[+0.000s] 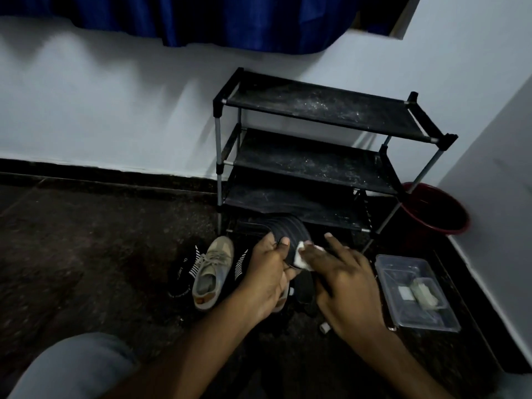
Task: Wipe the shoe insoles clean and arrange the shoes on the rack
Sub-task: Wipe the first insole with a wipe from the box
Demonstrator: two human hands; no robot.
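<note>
Wiping hand: the right hand point(342, 280) lies over a white pad point(300, 258), fingers spread and fairly straight, pressing it flat on the insole.
Holding hand: the left hand point(267, 272) grips the black insole point(283, 228), thumb on top and fingers curled behind, so the strip arches up in front of the rack.
Doing it well: I would say long strokes from heel to toe along the ribs, with the left hand keeping the insole taut so it does not fold under the pressure. Turn the pad once it greys.
Insoles in hand: one.
Pads in use: one.
Shoes on the floor: one beige sneaker point(211, 272) just left of the hands and one dark shoe point(303, 286) beneath them.
Striped black pieces point(184, 273): two, either side of the sneaker. Shoe or insole, I cannot tell.
Rack point(325, 110): one, with three dusty shelves and no shoes on them yet.
Clear box point(449, 321): one, to the right.
Red bucket point(449, 230): one, behind the rack's right legs.
</note>
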